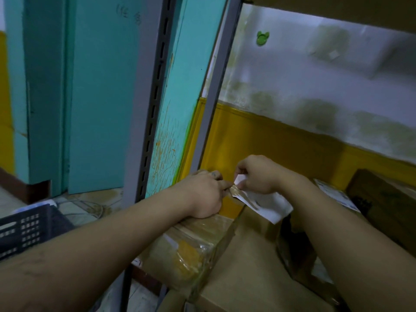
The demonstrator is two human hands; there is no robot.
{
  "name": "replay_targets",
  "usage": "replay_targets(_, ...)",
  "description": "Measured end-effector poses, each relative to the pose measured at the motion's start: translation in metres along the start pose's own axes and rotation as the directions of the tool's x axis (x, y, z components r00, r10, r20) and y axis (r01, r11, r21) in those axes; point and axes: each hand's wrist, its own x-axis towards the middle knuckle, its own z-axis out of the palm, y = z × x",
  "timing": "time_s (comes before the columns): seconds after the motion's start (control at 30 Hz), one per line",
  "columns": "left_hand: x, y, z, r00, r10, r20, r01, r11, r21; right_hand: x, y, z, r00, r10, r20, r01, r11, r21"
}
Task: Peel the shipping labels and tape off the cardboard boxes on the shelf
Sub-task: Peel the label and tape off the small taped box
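fingers (242, 174) of both hands on crumpled white label (267, 204)

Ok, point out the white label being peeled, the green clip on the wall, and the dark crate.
white label (267, 204), head view, on its loose hanging sheet.
green clip (262, 38), head view, on its round body.
dark crate (29, 228), head view, on its slotted side wall.

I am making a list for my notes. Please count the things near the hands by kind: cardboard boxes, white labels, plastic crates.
Cardboard boxes: 3, a taped one, a plain one, a dark one
White labels: 2, one being peeled, one stuck flat
Plastic crates: 1
Total: 6
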Motion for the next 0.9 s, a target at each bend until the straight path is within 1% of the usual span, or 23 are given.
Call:
replay_targets(0.07,0.0,0.001,-0.001,1.0,0.001,-0.001,-0.001,1.0,0.006,0.001,0.004,-0.006,0.998,0.044,0.041,-0.046,0.998,0.052)
replay_targets(0.17,0.002,-0.001,0.002,1.0,-0.018,0.013,0.018,1.0,-0.023,-0.002,0.007,-0.015,0.981,0.12,0.155,-0.133,0.988,0.08)
replay_targets(0.23,0.005,-0.003,0.004,0.999,-0.024,0.03,0.025,0.999,-0.035,-0.005,0.01,-0.018,0.981,0.129,0.144,-0.137,0.989,0.048)
replay_targets(0.33,0.006,-0.005,0.007,1.0,-0.026,0.005,0.027,0.997,-0.078,-0.017,0.007,-0.019,0.998,0.057,0.041,-0.055,0.998,-0.036)
replay_targets(0.4,0.007,-0.006,0.008,1.0,-0.028,-0.005,0.028,0.996,-0.084,-0.026,0.002,-0.017,0.999,-0.004,0.046,0.006,0.999,-0.039)
replay_targets(0.47,0.007,-0.006,0.009,1.0,-0.027,-0.006,0.026,0.997,-0.072,-0.034,-0.002,-0.014,0.997,-0.05,0.055,0.056,0.993,-0.104)
replay_targets(0.57,0.008,-0.007,0.01,1.0,-0.021,-0.019,0.019,0.996,-0.09,-0.042,-0.003,-0.013,0.994,-0.107,-0.014,0.101,0.969,-0.223)
replay_targets(0.63,0.007,-0.008,0.011,0.999,-0.021,-0.035,0.017,0.995,-0.096,-0.044,-0.007,-0.013,0.99,-0.136,-0.047,0.119,0.958,-0.262)
replay_targets(0.7,0.007,-0.009,0.011,0.999,-0.02,-0.038,0.016,0.995,-0.097,-0.045,-0.011,-0.01,0.981,-0.179,-0.078,0.142,0.927,-0.347)
replay_targets(0.77,0.006,-0.009,0.01,0.999,-0.023,-0.042,0.018,0.994,-0.103,-0.045,-0.013,-0.008,0.964,-0.248,-0.096,0.18,0.874,-0.451)
replay_targets(0.8,0.006,-0.009,0.01,0.999,-0.027,-0.043,0.021,0.993,-0.114,-0.045,-0.013,-0.007,0.959,-0.266,-0.099,0.189,0.859,-0.476)
replay_targets(0.87,0.006,-0.009,0.011,0.998,-0.035,-0.054,0.027,0.989,-0.142,-0.045,-0.012,-0.006,0.963,-0.257,-0.078,0.182,0.838,-0.514)
replay_targets(0.9,0.006,-0.01,0.011,0.997,-0.038,-0.064,0.027,0.987,-0.156,-0.045,-0.011,-0.004,0.973,-0.224,-0.049,0.163,0.828,-0.536)
